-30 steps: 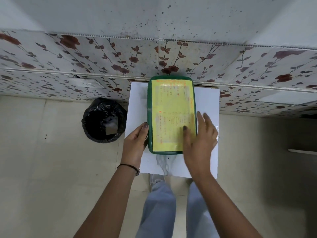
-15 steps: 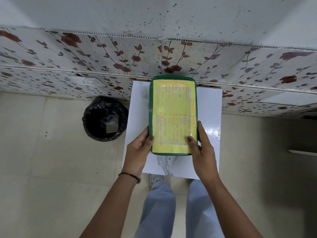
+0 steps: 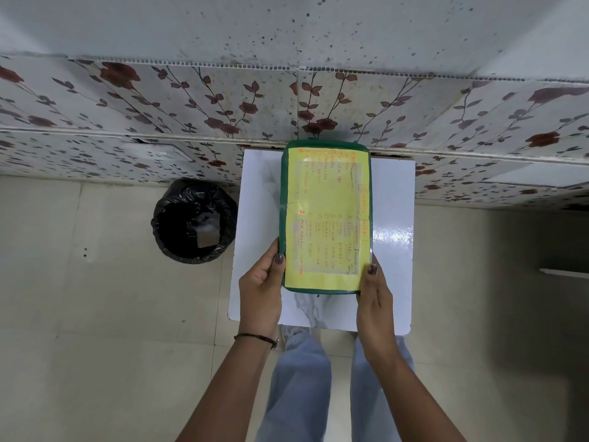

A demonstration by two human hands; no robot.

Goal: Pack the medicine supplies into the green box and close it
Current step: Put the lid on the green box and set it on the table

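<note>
The green box (image 3: 325, 218) is closed, its lid covered by a yellow sheet with orange handwriting. It lies lengthwise on the small white table (image 3: 392, 250), its far end at the wall. My left hand (image 3: 261, 282) grips the near left corner, thumb on the lid. My right hand (image 3: 374, 291) grips the near right corner, thumb on the lid as well. No medicine supplies are visible outside the box.
A round bin lined with a black bag (image 3: 194, 221) stands on the tiled floor left of the table. A floral-tiled wall (image 3: 191, 100) runs behind the table. My legs in pale jeans (image 3: 299, 387) are below the table's near edge.
My right hand slid from lying flat on the lid to gripping the near right corner. My left hand shifted to the near left corner. The box sits slightly nearer to me.
</note>
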